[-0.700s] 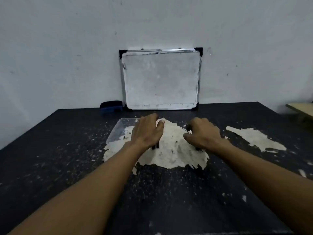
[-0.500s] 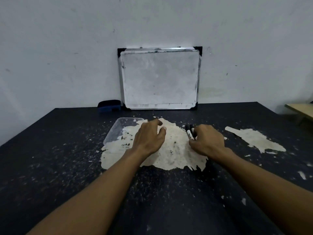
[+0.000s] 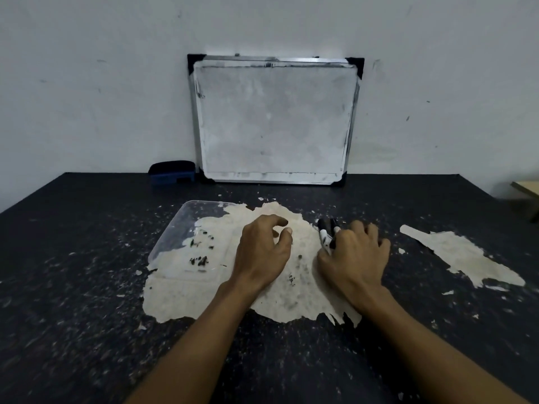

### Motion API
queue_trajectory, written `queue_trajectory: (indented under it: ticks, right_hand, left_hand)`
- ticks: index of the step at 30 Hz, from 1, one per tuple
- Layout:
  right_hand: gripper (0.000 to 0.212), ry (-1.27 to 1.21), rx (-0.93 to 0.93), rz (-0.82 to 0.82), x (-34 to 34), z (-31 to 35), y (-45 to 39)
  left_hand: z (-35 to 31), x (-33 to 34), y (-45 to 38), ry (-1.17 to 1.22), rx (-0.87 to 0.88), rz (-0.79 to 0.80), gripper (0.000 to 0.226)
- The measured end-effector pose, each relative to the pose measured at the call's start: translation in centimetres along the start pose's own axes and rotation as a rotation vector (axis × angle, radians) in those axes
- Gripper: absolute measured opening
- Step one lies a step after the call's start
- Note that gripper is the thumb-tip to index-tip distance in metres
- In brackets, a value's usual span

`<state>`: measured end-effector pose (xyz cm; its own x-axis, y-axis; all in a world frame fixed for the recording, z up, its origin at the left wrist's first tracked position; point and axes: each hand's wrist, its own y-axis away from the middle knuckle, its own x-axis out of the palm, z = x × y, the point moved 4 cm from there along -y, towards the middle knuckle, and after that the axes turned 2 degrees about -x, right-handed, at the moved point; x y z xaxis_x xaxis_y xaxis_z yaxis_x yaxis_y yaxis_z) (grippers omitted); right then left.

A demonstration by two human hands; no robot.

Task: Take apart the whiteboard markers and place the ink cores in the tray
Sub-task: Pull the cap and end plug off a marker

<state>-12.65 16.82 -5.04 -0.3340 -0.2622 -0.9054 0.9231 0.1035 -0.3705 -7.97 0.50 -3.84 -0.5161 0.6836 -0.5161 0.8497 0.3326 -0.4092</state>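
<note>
Two black-and-white whiteboard markers [image 3: 328, 232] lie side by side on the table, their far ends sticking out past my right hand [image 3: 354, 255], whose fingers rest over their near ends. My left hand [image 3: 262, 250] hovers palm down just left of them, fingers curled and apart, holding nothing. A clear plastic tray [image 3: 175, 231] sits flat to the left of my left hand, with small dark specks inside it. No ink cores are visible.
The black table [image 3: 87, 316] has a large pale worn patch [image 3: 291, 298] under my hands and another [image 3: 455, 255] at right. A framed whiteboard [image 3: 274, 121] leans on the wall behind. A blue eraser [image 3: 172, 172] lies at its left.
My left hand has lifted off the dark objects it covered and drawn back slightly. My right hand shifted right, uncovering the marker tips. The view has tilted a little.
</note>
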Motion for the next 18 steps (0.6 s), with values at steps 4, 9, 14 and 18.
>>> queue_trajectory:
  ticks: [4, 9, 14, 18]
  right_hand:
    - [0.023, -0.031, 0.066, -0.012, 0.2, 0.1, 0.0]
    - [0.032, -0.306, 0.139, -0.084, -0.7, 0.1, -0.4]
    - [0.022, -0.872, 0.142, 0.049, -1.2, 1.3, -0.4]
    - [0.019, -1.152, 0.187, 0.242, -0.8, 1.9, -0.7]
  left_hand:
    - [0.4, 1.1, 0.0, 0.075, -0.040, -0.022, 0.017]
    - [0.4, 2.7, -0.2, 0.280, -0.128, -0.012, 0.013]
    - [1.0, 4.3, -0.5, 0.732, -0.383, 0.136, 0.029]
    - [1.6, 5.0, -0.9, 0.918, -0.443, 0.222, 0.027]
